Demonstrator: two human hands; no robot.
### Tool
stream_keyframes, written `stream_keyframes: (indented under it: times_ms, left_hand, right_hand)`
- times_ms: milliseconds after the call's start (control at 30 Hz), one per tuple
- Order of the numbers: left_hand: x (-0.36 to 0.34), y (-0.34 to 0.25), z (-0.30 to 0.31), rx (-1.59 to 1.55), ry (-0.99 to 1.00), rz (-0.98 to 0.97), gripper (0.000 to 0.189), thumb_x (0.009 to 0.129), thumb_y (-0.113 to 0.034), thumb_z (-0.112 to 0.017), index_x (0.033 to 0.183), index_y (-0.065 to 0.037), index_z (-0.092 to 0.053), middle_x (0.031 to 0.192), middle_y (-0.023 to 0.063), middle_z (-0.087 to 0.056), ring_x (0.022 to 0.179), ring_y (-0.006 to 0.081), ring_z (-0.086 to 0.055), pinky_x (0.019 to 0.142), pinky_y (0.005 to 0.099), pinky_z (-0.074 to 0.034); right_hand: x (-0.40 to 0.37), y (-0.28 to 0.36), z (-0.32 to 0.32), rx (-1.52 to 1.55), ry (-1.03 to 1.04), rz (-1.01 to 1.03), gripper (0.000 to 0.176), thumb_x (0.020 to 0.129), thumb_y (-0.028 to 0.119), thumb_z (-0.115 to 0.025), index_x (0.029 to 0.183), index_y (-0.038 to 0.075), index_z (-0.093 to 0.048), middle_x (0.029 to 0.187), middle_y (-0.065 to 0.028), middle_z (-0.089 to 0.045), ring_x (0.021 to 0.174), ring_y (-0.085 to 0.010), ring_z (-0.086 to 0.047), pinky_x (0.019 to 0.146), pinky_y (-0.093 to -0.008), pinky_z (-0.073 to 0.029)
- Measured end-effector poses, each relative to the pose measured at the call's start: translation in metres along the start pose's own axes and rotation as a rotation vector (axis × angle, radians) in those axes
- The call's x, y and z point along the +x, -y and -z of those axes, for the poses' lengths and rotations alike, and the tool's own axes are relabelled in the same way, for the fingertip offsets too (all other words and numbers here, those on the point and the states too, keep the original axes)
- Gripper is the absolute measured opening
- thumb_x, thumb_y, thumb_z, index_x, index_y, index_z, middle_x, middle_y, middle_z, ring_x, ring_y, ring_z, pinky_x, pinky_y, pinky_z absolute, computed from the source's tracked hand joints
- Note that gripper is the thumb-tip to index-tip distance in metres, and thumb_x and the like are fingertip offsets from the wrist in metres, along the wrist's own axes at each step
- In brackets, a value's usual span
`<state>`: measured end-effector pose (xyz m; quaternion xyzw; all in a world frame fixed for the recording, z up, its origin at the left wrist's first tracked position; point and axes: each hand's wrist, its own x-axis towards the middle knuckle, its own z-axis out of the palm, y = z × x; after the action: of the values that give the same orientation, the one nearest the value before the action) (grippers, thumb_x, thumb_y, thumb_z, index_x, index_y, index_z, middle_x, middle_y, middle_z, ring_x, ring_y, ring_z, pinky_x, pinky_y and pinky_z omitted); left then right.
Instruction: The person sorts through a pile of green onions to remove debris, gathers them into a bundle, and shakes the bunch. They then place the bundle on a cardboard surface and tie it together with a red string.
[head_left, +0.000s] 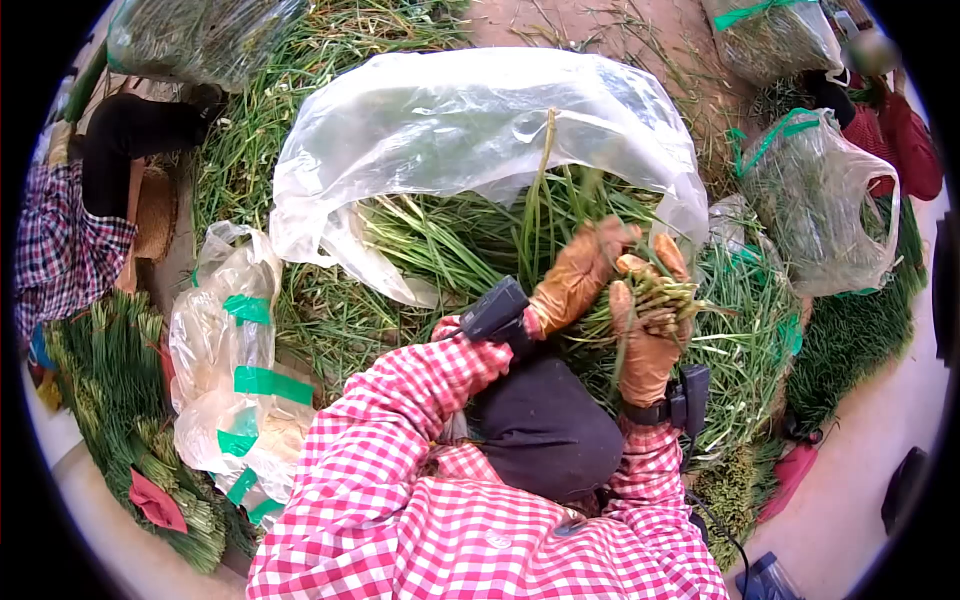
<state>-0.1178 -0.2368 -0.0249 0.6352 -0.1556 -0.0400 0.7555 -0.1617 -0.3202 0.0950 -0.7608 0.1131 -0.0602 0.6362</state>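
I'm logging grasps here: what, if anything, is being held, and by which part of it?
The right grip holds a bunch of stalks near their ends. Whether the blurred left grip holds anything cannot be told.

Single head-worn wide round view, facing forward and steeply down, close above left hand (582, 277) and right hand (650, 345)

A loose bunch of green stalks (660, 302), pale-ended, sits in the right hand (651, 350).
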Motion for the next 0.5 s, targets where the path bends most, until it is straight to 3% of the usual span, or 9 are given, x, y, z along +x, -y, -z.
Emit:
stream_keyframes:
  times_ms: [33, 100, 167, 233, 300, 367, 433, 500]
  left_hand:
    - [0.006, 0.009, 0.011, 0.288, -0.021, -0.061, 0.039, 0.100, -0.032, -0.038, 0.131, -0.011, -0.051, 0.131, 0.0069, -0.054, 0.130, 0.0253, -0.040, 0.111, 0.0385, -0.021]
    - [0.009, 0.033, 0.032, 0.526, 0.075, 0.138, 0.040, 0.100, -0.030, -0.034, 0.134, -0.015, -0.048, 0.136, 0.0063, -0.050, 0.133, 0.0238, -0.036, 0.112, 0.0413, -0.016]
    - [0.000, 0.077, 0.046, 0.931, 0.127, -0.052, 0.044, 0.098, -0.030, -0.035, 0.141, -0.019, -0.039, 0.146, 0.0004, -0.038, 0.138, 0.0219, -0.027, 0.110, 0.0490, -0.017]
    - [0.002, 0.065, 0.052, 1.011, 0.249, 0.077, 0.049, 0.098, -0.032, -0.035, 0.145, -0.022, -0.030, 0.152, -0.0004, -0.026, 0.142, 0.0201, -0.017, 0.112, 0.0469, -0.013]
    - [-0.002, 0.066, 0.052, 1.128, 0.257, 0.009, 0.052, 0.097, -0.033, -0.036, 0.147, -0.024, -0.025, 0.153, 0.0010, -0.022, 0.143, 0.0210, -0.016, 0.113, 0.0462, -0.012]
    - [-0.005, 0.082, 0.047, 1.157, 0.267, -0.009, 0.057, 0.095, -0.035, -0.039, 0.148, -0.024, -0.022, 0.154, 0.0015, -0.021, 0.143, 0.0212, -0.016, 0.113, 0.0463, -0.011]
    - [-0.005, 0.096, 0.037, 1.219, 0.267, -0.025, 0.061, 0.093, -0.035, -0.041, 0.149, -0.024, -0.020, 0.154, 0.0014, -0.020, 0.142, 0.0215, -0.017, 0.113, 0.0472, -0.012]
    - [0.000, 0.096, 0.030, 1.277, 0.321, 0.024, 0.065, 0.092, -0.036, -0.042, 0.150, -0.024, -0.016, 0.155, 0.0016, -0.018, 0.142, 0.0216, -0.018, 0.112, 0.0475, -0.014]
  right_hand:
    - [-0.001, 0.003, 0.000, 0.027, -0.019, -0.033, 0.046, 0.078, 0.002, -0.073, 0.119, 0.000, -0.052, 0.111, -0.0061, -0.060, 0.099, -0.0135, -0.058, 0.086, -0.0285, -0.049]
    - [-0.008, 0.015, 0.014, -0.097, -0.036, 0.059, 0.057, 0.078, 0.002, -0.071, 0.128, -0.001, -0.044, 0.111, -0.0097, -0.060, 0.099, -0.0177, -0.059, 0.089, -0.0303, -0.047]
    - [-0.019, 0.038, 0.034, -0.241, -0.082, 0.150, 0.067, 0.078, 0.002, -0.068, 0.136, -0.001, -0.035, 0.110, -0.0133, -0.059, 0.099, -0.0219, -0.059, 0.092, -0.0320, -0.046]
    - [-0.024, 0.085, 0.053, 0.042, -0.120, 0.195, 0.071, 0.080, 0.006, -0.060, 0.141, -0.005, -0.026, 0.097, -0.0126, -0.061, 0.097, -0.0229, -0.058, 0.095, -0.0409, -0.044]
    - [-0.036, 0.097, 0.104, 0.406, -0.085, 0.365, 0.076, 0.085, 0.012, -0.055, 0.146, -0.002, -0.012, 0.097, -0.0102, -0.060, 0.101, -0.0272, -0.056, 0.100, -0.0487, -0.040]
    - [-0.058, 0.130, 0.139, 0.458, -0.262, 0.381, 0.045, 0.091, 0.020, -0.047, 0.130, -0.003, -0.042, 0.108, -0.0109, -0.060, 0.104, -0.0236, -0.056, 0.107, -0.0428, -0.035]
    - [-0.077, 0.143, 0.191, 0.467, -0.460, 0.317, 0.039, 0.093, 0.026, -0.046, 0.122, -0.001, -0.051, 0.111, -0.0107, -0.060, 0.104, -0.0224, -0.056, 0.104, -0.0410, -0.037]
    - [-0.083, 0.139, 0.237, 0.258, -0.709, 0.290, 0.033, 0.090, 0.021, -0.057, 0.116, 0.000, -0.056, 0.107, -0.0111, -0.063, 0.100, -0.0196, -0.058, 0.093, -0.0377, -0.046]
